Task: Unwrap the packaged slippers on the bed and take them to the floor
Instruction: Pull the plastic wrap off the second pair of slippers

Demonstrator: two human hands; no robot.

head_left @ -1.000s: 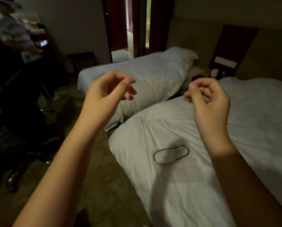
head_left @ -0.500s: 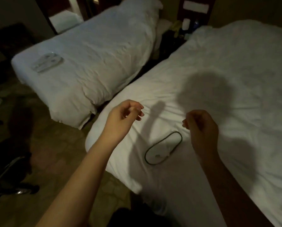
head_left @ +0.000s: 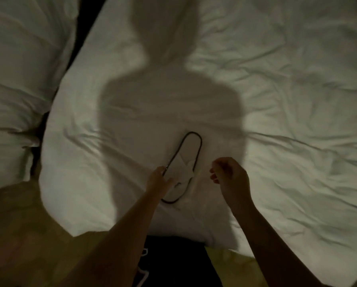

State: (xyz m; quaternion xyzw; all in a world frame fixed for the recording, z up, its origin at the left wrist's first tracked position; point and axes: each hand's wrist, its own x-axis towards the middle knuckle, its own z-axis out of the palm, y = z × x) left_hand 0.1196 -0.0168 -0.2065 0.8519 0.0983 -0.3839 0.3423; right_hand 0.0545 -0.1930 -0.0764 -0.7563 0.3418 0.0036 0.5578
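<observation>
The left hand (head_left: 160,180) lies with fingers spread on the near left edge of the slippers (head_left: 183,166), pressing rather than gripping. The right hand (head_left: 228,176) hovers just beside them, curled loosely; whether it pinches the clear wrap (head_left: 196,179) I cannot tell in this dim light. The slippers lie flat, white with a dark rim, on the bed (head_left: 277,100) near its foot, inside the person's shadow (head_left: 169,96).
</observation>
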